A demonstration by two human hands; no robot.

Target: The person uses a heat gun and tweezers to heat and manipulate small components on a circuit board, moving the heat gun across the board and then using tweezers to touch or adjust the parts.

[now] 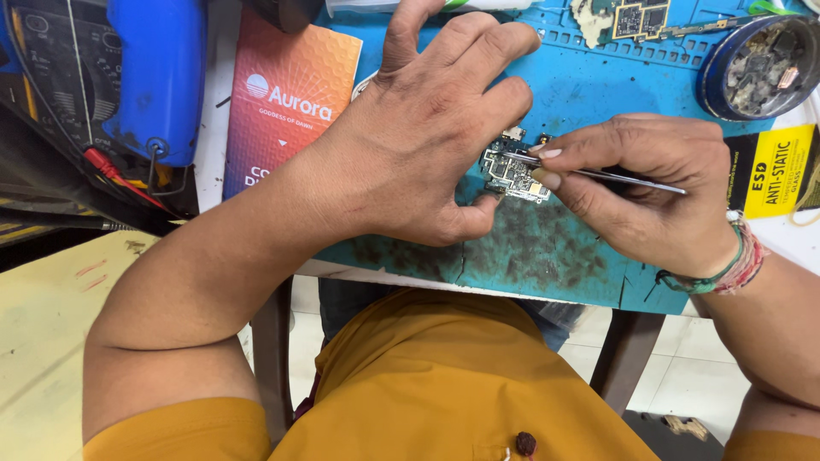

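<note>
free: mat (pixel 547 248) front | blocked: tin (pixel 756 55) far-right, booklet (pixel 286 94) left

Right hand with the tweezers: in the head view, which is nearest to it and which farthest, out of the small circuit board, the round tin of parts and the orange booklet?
From the right hand:
1. Small circuit board, just left of its fingertips, under the tweezers' tip.
2. Round tin of parts, up at the mat's far right corner.
3. Orange booklet, far left, beyond the left hand.

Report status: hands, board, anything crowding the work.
Left hand pinning small circuit board to blue mat. Right hand gripping tweezers, tips on board. Round tin of parts off to the side, clear.
</note>
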